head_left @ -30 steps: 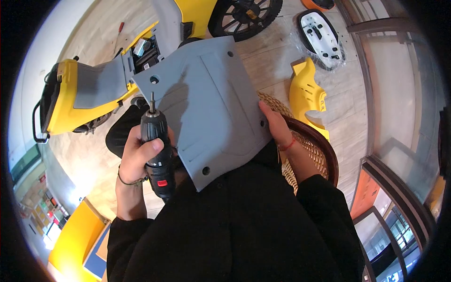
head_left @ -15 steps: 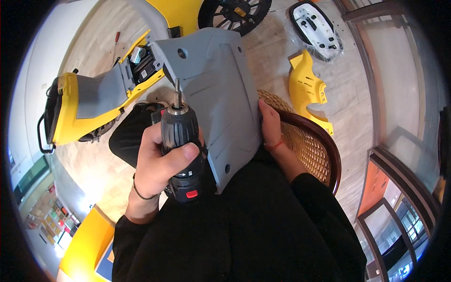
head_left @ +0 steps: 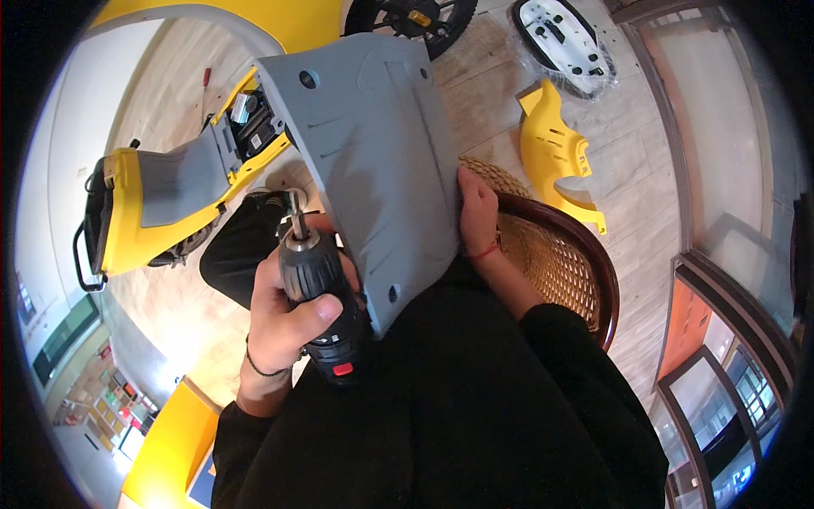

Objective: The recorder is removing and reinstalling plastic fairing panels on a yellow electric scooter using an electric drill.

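Observation:
My left hand [head_left: 284, 314] grips a black cordless drill [head_left: 318, 293], its bit pointing up beside the left edge of a large grey plastic panel [head_left: 373, 153]. My right hand [head_left: 477, 212] holds the panel's right edge, fingers pressed against it. The panel rests tilted on my lap, with round screw holes near its corners. I sit on a woven wicker chair [head_left: 551, 254] with a dark rim.
A yellow and grey ride-on vehicle body [head_left: 161, 204] lies on the wooden floor at left. A loose yellow plastic part [head_left: 555, 153] lies right of the panel, a white part in plastic wrap [head_left: 564, 38] beyond it, and a black wheel [head_left: 407, 21] at the top.
The drill has dropped lower and away from the panel's upper left hole. The panel has shifted up and turned, held by my right hand all along.

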`<action>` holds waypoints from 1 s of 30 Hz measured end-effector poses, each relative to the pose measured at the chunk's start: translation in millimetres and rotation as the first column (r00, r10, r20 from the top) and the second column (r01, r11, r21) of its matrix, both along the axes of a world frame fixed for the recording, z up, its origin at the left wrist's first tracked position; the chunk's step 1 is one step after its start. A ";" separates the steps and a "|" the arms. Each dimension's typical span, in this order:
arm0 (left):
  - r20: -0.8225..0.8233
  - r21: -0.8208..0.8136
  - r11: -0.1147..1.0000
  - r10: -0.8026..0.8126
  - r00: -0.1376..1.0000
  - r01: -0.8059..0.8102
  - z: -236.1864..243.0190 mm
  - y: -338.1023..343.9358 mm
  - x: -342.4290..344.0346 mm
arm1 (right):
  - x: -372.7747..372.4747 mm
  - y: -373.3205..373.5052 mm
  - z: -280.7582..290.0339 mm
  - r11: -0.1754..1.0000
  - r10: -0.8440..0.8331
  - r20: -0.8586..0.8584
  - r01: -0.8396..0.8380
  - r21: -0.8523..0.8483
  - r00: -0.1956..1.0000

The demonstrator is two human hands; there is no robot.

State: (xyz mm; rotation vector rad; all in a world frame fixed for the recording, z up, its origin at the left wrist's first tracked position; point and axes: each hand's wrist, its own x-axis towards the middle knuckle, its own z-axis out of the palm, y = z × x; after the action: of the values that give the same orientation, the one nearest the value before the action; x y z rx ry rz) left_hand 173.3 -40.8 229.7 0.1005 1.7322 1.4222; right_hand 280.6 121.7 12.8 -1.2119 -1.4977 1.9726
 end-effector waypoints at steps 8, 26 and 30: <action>-0.019 0.048 0.998 -0.040 0.999 0.041 -9.2 -28.0 -8.6 | 14.1 -12.2 6.3 0.998 0.050 0.042 -0.049 -0.037 0.998; -0.220 -0.017 1.000 0.003 0.975 -0.007 5.6 -14.3 -4.3 | 61.1 9.8 6.4 0.865 0.387 -0.127 -0.407 -0.292 0.913; -0.210 -0.011 1.000 0.007 0.978 -0.009 6.2 -14.5 -16.2 | 72.8 14.1 8.7 0.803 0.497 -0.205 -0.537 -0.259 0.843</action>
State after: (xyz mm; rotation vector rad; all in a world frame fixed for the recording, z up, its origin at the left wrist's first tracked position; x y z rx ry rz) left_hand 157.1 -55.3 235.9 0.2451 1.9138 1.4492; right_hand 353.4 135.9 21.5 -0.8024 -1.6224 2.6741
